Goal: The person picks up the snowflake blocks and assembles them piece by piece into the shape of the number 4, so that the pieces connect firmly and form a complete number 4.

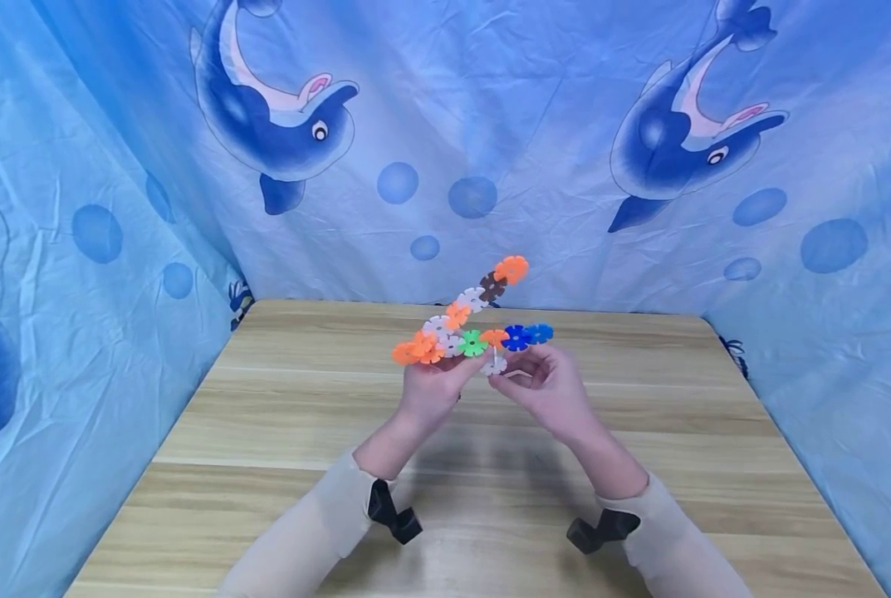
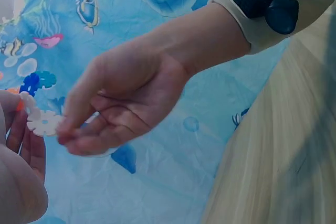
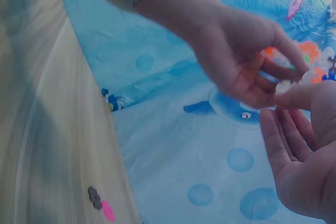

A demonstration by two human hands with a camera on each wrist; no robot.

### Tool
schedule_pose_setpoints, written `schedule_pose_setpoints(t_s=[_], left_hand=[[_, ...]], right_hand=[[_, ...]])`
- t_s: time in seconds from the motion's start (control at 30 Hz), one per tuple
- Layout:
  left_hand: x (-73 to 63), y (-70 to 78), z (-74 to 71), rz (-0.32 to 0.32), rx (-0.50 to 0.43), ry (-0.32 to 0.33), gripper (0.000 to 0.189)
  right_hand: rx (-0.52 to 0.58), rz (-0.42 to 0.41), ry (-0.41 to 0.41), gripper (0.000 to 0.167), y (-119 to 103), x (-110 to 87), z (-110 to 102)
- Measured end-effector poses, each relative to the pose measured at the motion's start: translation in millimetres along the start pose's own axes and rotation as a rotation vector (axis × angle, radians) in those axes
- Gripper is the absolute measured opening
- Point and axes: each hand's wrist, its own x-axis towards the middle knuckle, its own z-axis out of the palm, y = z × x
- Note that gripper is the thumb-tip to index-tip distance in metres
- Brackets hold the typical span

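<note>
Over the table, my left hand (image 1: pixel 433 390) grips a branching string of interlocked snowflake discs near its left end. One branch runs up to the right through a white disc (image 1: pixel 472 299) and a brown disc (image 1: pixel 493 286) to an orange disc (image 1: pixel 511 269). The lower branch holds a green disc (image 1: pixel 472 343), an orange one and blue discs (image 1: pixel 516 338). Below that branch, my right hand (image 1: pixel 553 390) pinches a white disc (image 2: pixel 44 123) between thumb and fingertips. It meets the orange disc from beneath. Both hands' fingertips are close together.
The wooden table (image 1: pixel 266 415) spreads under both forearms. A brown piece (image 3: pixel 94 198) and a pink piece (image 3: pixel 107 211) lie on it near an edge. A blue dolphin-print curtain (image 1: pixel 445 124) encloses the back and sides. Black wrist mounts (image 1: pixel 394 512) sit on both sleeves.
</note>
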Motion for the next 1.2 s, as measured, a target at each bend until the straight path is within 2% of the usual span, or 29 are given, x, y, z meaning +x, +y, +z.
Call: schedule_pose_setpoints(t_s=[0.1,0.2,0.33,0.4,0.63,0.83,0.97,1.1,1.2], left_hand=[[0.1,2.7,-2.2,0.011,0.020,-0.013,0.055],[0.7,5.1,-3.7,0.034,0.018,-0.026,0.055],[-0.1,6.5,-4.9,0.066,0.007,-0.046,0.055],[-0.8,6.5,-4.6,0.077,-0.011,-0.059,0.057],[-2.6,4.9,-1.8,0.106,-0.038,-0.081,0.056],[-3.6,2.7,0.4,0.121,-0.046,-0.083,0.053],[-4.4,2.4,1.6,0.121,-0.041,-0.091,0.057],[-4.6,1.9,2.6,0.116,-0.042,-0.104,0.057],[-4.1,0.9,3.0,0.116,-0.042,-0.111,0.053]], right_hand=[[-0.106,-0.048,-0.061,0.031,9.1,4.0,-4.0],[-0.267,-0.086,-0.081,0.028,23.5,9.7,-5.2],[-0.498,-0.086,-0.104,0.031,45.4,17.7,0.3],[-0.569,-0.068,-0.138,0.032,55.0,20.9,5.0],[-0.636,-0.030,-0.262,0.052,81.3,29.0,22.7],[-0.681,-0.007,-0.373,0.061,95.5,31.3,37.0],[-0.667,-0.056,-0.428,0.061,101.4,31.0,45.2],[-0.702,-0.142,-0.429,0.054,106.3,30.0,50.7],[-0.746,-0.138,-0.427,0.048,108.5,28.9,53.3]])
